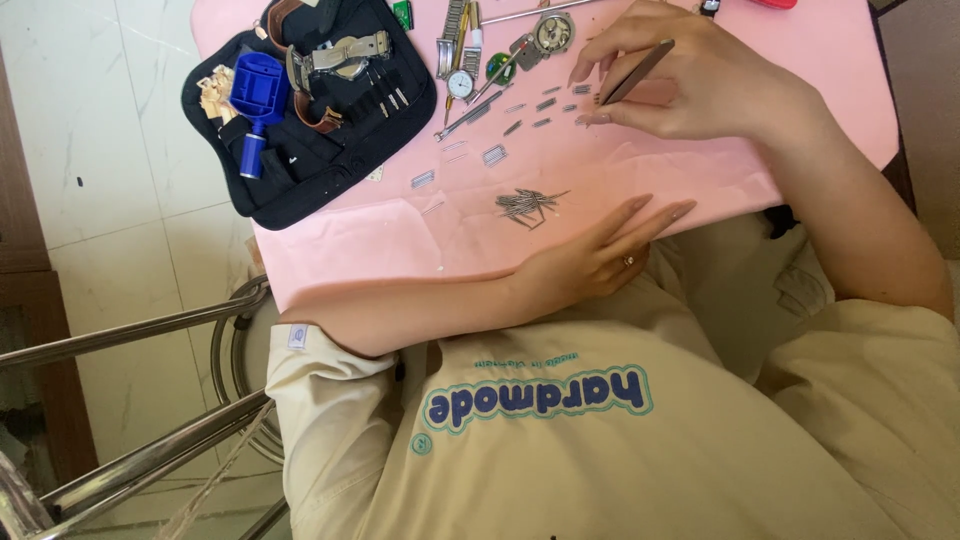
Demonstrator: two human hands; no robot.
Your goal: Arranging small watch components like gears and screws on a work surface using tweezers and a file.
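Right hand (690, 85): fingers (592, 118) pinched on metal tweezers (635, 72), held slanted, tip down at the pink mat (800, 60) next to a scatter of small metal pins (545, 103). Index and middle fingertips rest on the mat just right of that scatter. Cannot tell whether the tweezer tip grips a pin; too small.

Left hand (590, 258): released, fingers flat and stretched out along the near edge of the mat, holding nothing. Ring on 1 finger. It lies just below and right of a heap of thin spring bars (527, 203), near but not touching.

Between the 2 hands: bare pink mat, nothing blocking the line from tweezers to the heap.

Further out, left of the tweezers: a small watch face (460, 84), a metal watch bracelet (452, 35), a round watch movement (553, 32), and a long thin metal tool (478, 108) lying diagonally. A few short link pieces (423, 179) sit loose left of the heap.

Far left of the bench: open black tool pouch (300, 190) overhanging the mat's corner, with a blue link-removal tool (257, 100) and a brown-strapped watch (335, 60) on it.

Below: beige shirt (620, 450), chrome chair tubes (140, 330) at left, white tiled floor (110, 120).
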